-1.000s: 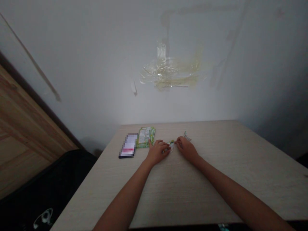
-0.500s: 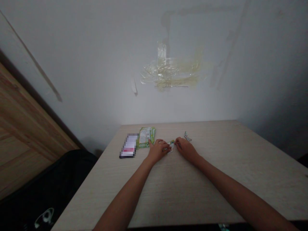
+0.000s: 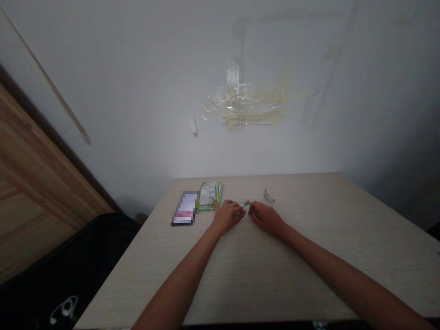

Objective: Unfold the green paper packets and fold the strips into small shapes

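A small green-and-white printed piece of paper [image 3: 245, 207] lies on the table between my two hands, partly hidden by fingers; it looks folded. My left hand [image 3: 227, 216] holds down its left part with curled fingers, while one digit sticks out toward the stack of green printed cards or packets [image 3: 208, 195]. At the right end of the paper my right hand [image 3: 266, 217] is closed in a pinch. Beyond that hand rests a small folded printed piece [image 3: 269, 196], touched by neither hand.
A phone with a blurred screen [image 3: 185, 208] lies left of the stack. The pale wooden table [image 3: 247, 275] meets a wall with peeling clear tape [image 3: 244, 103]. Left of the table are a black item with a white print [image 3: 103, 238] and a wooden panel [image 3: 30, 174].
My right hand has shifted slightly down along the paper's right end, with its fingers more tucked in. The left hand stays almost still, and the view has moved a little.
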### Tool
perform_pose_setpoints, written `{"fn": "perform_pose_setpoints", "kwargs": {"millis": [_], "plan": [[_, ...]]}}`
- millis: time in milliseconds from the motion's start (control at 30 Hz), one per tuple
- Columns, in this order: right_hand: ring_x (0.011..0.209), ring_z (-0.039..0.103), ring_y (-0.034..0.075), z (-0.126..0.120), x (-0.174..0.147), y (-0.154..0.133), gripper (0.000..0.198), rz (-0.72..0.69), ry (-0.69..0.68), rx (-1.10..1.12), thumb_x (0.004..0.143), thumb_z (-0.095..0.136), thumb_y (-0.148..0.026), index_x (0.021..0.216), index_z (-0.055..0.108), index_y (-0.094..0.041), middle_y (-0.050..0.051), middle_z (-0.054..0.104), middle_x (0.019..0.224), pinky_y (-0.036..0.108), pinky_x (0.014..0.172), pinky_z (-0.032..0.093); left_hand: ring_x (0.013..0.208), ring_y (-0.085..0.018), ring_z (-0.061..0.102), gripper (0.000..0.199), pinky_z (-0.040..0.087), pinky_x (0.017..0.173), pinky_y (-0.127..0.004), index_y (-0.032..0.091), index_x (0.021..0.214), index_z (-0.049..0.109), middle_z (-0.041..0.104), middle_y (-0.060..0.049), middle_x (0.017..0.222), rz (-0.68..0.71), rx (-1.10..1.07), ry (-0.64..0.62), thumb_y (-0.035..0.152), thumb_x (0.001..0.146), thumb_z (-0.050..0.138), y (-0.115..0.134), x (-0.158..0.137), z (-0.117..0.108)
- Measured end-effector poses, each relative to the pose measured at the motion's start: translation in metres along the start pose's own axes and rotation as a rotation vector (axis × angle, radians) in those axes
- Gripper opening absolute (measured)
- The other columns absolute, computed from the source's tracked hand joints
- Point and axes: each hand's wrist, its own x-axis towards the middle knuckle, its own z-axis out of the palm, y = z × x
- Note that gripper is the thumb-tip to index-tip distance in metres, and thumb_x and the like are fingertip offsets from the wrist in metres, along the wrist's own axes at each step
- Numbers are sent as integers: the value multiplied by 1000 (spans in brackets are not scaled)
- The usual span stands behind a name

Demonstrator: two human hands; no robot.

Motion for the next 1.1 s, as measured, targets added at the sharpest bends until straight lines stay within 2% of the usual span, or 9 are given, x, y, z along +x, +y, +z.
{"fn": "perform_pose_setpoints", "kwargs": {"millis": [433, 567, 767, 967, 1100], "plan": [[81, 64, 16, -7, -9, -7, 11, -72, -55, 130, 89, 49, -15, 95, 56, -19, 4, 67, 90, 26, 77, 47, 122, -25, 49, 18, 1, 111, -71, 38, 102, 71, 69, 1, 113, 2, -4, 12, 43, 89, 60, -3, 0, 2], [81, 66, 16, -8, -11, -5, 10, 1, -25, 154, 88, 52, -17, 96, 56, -20, 3, 70, 91, 26, 74, 48, 122, -25, 48, 19, 0, 112, -70, 38, 104, 70, 69, 1, 114, 11, -16, 7, 43, 89, 60, -3, 0, 2], [81, 66, 16, -5, -8, -4, 10, 88, 17, 73, 90, 50, -18, 97, 57, -19, 5, 70, 92, 25, 74, 47, 121, -25, 49, 19, -1, 113, -68, 38, 103, 71, 70, 0, 113, 7, -27, 23, 43, 88, 61, -3, -1, 2], [83, 63, 18, -2, -5, -1, 8, 26, -18, 38, 89, 50, -17, 95, 56, -18, 6, 68, 90, 27, 77, 46, 120, -26, 50, 19, 1, 109, -73, 40, 103, 70, 70, 2, 114, 6, 37, 16, 43, 89, 59, -1, -1, 0], [86, 63, 19, -3, -6, -2, 9, -22, -32, 55, 90, 49, -17, 95, 56, -18, 7, 67, 92, 29, 80, 47, 120, -26, 50, 17, -3, 108, -74, 39, 102, 70, 70, 2, 113, 9, 23, 24, 43, 89, 60, -1, -1, 1]]}}
